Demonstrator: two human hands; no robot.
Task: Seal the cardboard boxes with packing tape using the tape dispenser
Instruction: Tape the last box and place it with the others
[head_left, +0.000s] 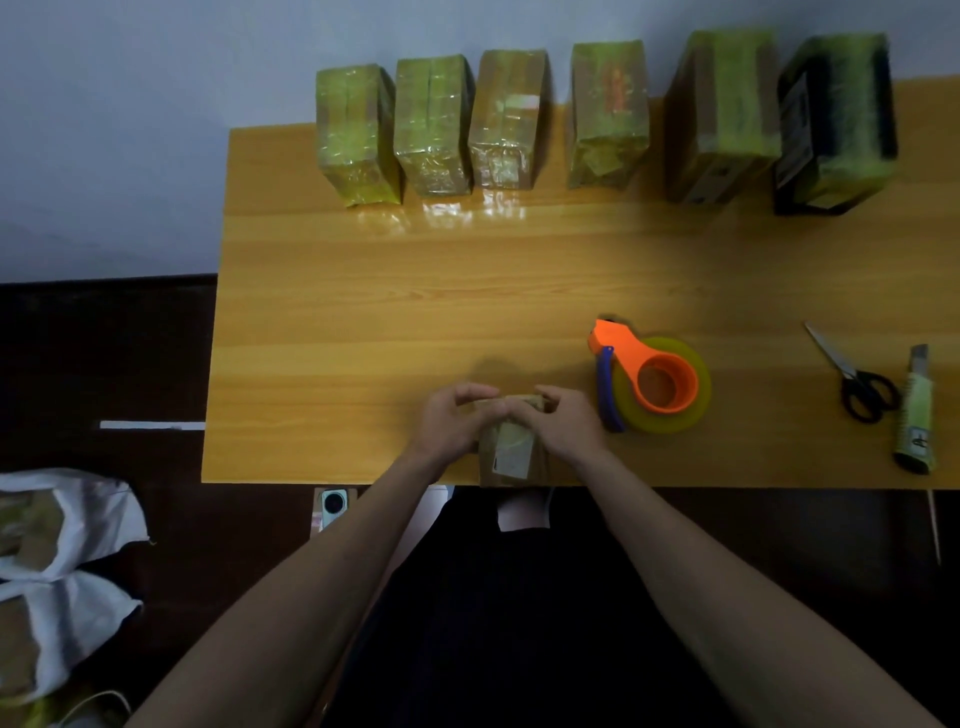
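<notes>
At lower left of the frame, off the table (322, 322), white sacks (67, 525) lie on the dark floor, cut by the frame edge, their contents too dim to name. A phone (332, 505) shows just under the table's near edge.

At lower centre, the left hand (451, 422) and right hand (566, 422) hold a small box (511, 452) standing at the table's near edge. Both sets of fingers curl over its top, seemingly pressing the flaps together. Neither hand holds the dispenser (652, 382), which lies on the table just right of the box, orange frame over a yellowish tape roll.

Along the top of the frame, six taped boxes (608, 114) stand in a row at the table's far edge. At far right lie scissors (857, 382) and a knife (917, 415).

Risks, as I judge them: the box sits right at the table edge, so a push while reaching could tip it off. Letting go with one hand to fetch the dispenser may let the flaps spring up, leaving a crooked seam.

Hidden: the hands cover the box top, so whether the flaps meet, or any tape is on it, I cannot tell. The label on its front is unreadable. The dispenser's cutting edge and loose tape end are not visible.
</notes>
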